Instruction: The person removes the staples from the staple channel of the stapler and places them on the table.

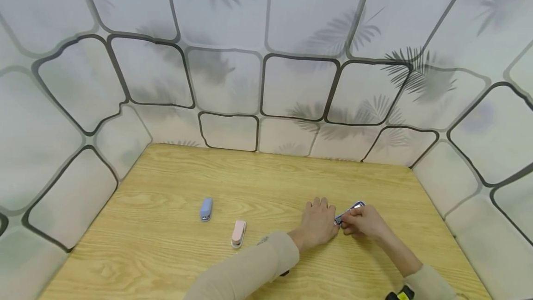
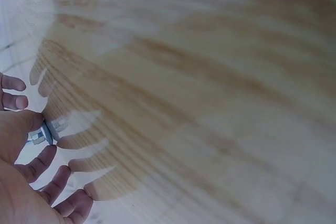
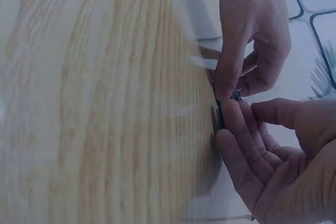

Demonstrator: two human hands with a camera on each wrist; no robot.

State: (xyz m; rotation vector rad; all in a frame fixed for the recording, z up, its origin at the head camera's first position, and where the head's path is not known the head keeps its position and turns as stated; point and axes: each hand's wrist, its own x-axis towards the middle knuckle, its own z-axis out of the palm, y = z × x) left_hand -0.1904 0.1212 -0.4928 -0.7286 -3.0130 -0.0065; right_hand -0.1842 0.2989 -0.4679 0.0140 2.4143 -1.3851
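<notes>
So the little metal stapler (image 1: pixel 350 211) sat on the wooden table (image 1: pixel 175 184), near-right, well right of the blue stapler (image 1: pixel 206 209) and pink stapler (image 1: pixel 238 233). Right hand (image 1: pixel 363 222) pinched its near end, fingers curled round it. Left hand (image 1: pixel 318 223) rested flat, fingertips touching that same end. Looked light, stiff and slick, so I'd have grabbed it by the long sides.

L hand (image 1: pixel 318 222) + R hand (image 1: pixel 363 222) on silver stapler (image 1: pixel 349 212) | blue stapler (image 1: pixel 206 209), pink stapler (image 1: pixel 238 233) on table (image 1: pixel 166 244)
</notes>
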